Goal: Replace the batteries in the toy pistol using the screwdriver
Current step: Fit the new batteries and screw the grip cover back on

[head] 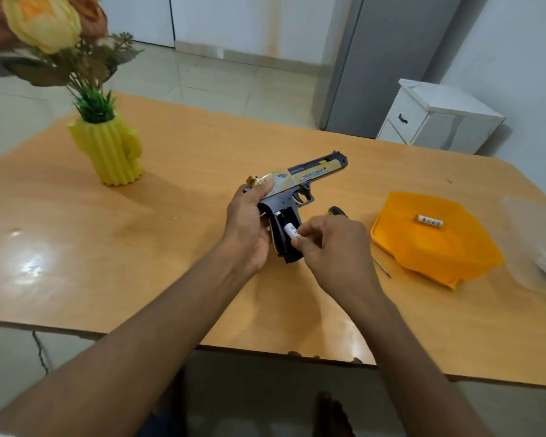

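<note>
The toy pistol (309,179), yellow and dark grey, is held above the wooden table (177,190) with its barrel pointing right. My left hand (249,222) grips the back of its slide and grip. The battery compartment in the grip is open. My right hand (331,247) pinches a white battery (290,231) whose upper end is in that compartment. A second white battery (430,220) lies in the orange tray (438,244) at the right. The screwdriver lies on the table behind my right hand; its black handle (337,211) and metal tip (382,266) show.
A yellow cactus-shaped vase (111,149) with artificial flowers stands at the table's left. A clear plastic bag (539,244) lies at the far right edge. A white cabinet (435,118) and a grey door stand beyond the table.
</note>
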